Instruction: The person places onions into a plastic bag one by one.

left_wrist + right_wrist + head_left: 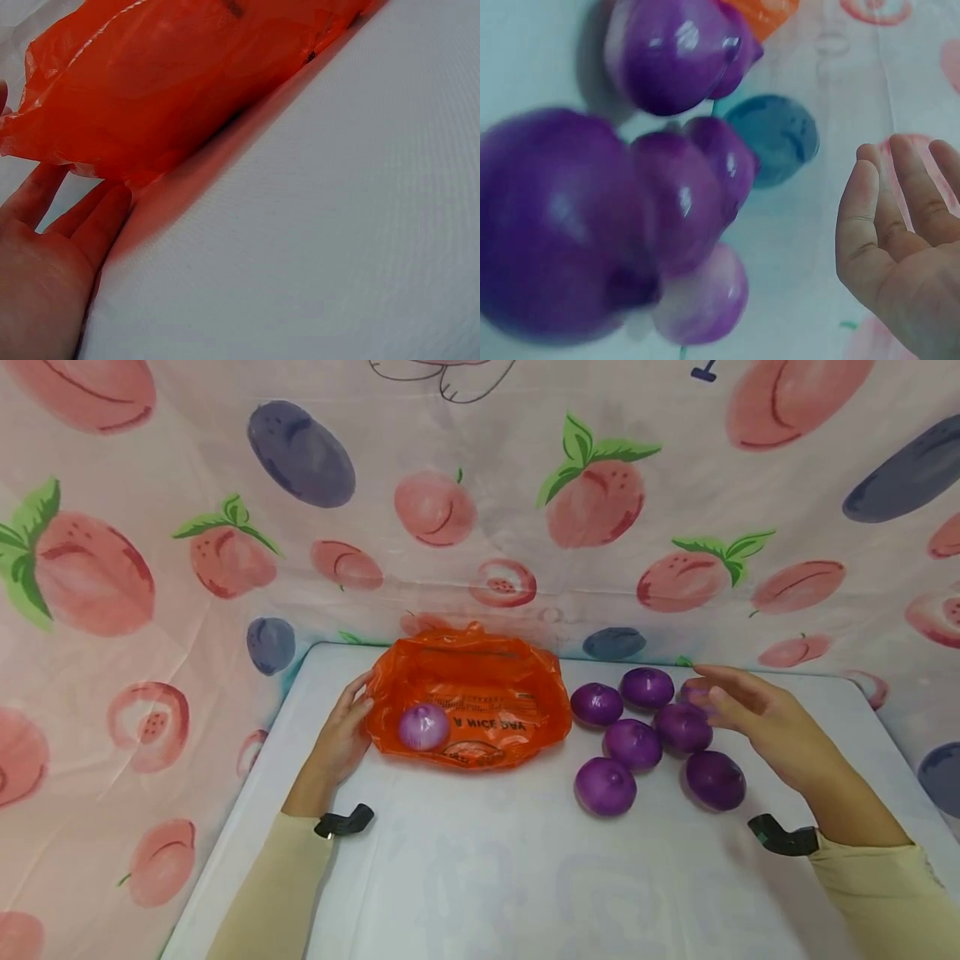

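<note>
An orange plastic bag [543, 718] with dark print lies with its mouth spread wide, and a pale purple onion [423, 727] rests inside on the left. My left hand [343, 735] touches the bag's left edge with fairly straight fingers; in the left wrist view its fingertips [112, 202] meet the orange plastic. Several dark purple onions sit grouped right of the bag, among them a front onion [606, 787] and a right-hand onion [715, 781]. My right hand [757, 710] is above the group's far right side, fingers loosely bent, holding nothing. It partly covers the farthest onion [693, 692].
The onions and bag are on a white-covered table [487, 868]. A fruit-patterned cloth [465, 452] rises behind the table and along its left side. Each wrist wears a black camera mount, one on the left [345, 821] and one on the right [782, 837].
</note>
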The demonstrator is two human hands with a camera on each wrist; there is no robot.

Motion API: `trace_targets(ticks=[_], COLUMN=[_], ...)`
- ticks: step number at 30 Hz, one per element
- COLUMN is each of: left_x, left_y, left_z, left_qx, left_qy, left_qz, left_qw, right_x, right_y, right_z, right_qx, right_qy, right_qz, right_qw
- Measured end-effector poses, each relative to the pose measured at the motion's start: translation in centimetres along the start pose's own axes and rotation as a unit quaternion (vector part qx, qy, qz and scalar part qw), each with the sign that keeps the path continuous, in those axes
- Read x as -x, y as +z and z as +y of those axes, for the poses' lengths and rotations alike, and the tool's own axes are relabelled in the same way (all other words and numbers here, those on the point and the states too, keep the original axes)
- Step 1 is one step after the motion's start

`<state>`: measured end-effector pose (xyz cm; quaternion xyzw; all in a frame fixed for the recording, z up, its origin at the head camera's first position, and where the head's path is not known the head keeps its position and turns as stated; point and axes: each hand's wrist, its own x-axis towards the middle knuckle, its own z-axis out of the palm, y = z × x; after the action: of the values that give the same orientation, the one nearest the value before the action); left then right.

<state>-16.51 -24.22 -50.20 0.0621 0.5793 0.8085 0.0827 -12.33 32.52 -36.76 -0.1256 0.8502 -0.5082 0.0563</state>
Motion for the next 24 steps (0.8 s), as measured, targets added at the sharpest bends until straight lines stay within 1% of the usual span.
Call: trace_targets(ticks=[5,7,8,12,15,20,22,24], left_x=[0.0,0.1,0.1,0.0,0.0,0.0,0.0,0.1], left_y=[0.0,-0.1,-0.1,0.0,0.0,-0.1,-0.1,-0.1], left_z=[0.1,0.1,0.1,0.1,0.1,0.1,0.1,0.0], left_qx=[0.001,-0.002,-0.002,0.001,0.004,-0.001,-0.002,-0.002], left_qy=[0.005,0.005,0.004,0.001,0.000,0.000,-0.001,-0.003], left_qz=[-0.005,-0.007,-0.006,-0.006,-0.006,-0.005,-0.005,-0.003], left_qw=[1.0000,1.0000,1.0000,1.0000,1.0000,1.0000,1.0000,1.0000], right_x=[0.8,1.2,1.3,2.0,2.4,2.6,2.7,2.8], right_y=[-1.1,-1.3,-1.5,-1.7,-1.8,-2.0,-2.1,-2.2], right_z=[1.3,1.9,2.2,3.4,4.5,6.2,6.8,7.5], right_qx=[-0.008,0.005,0.001,-0.012,-0.035,-0.075,-0.088,-0.114], right_qy=[0.002,0.003,0.005,0.023,0.034,0.031,0.039,0.048], right_qz=[0.009,0.011,0.010,0.010,0.005,-0.011,-0.012,-0.015], right_qw=[0.9999,0.9999,0.9999,0.9996,0.9988,0.9967,0.9953,0.9921])
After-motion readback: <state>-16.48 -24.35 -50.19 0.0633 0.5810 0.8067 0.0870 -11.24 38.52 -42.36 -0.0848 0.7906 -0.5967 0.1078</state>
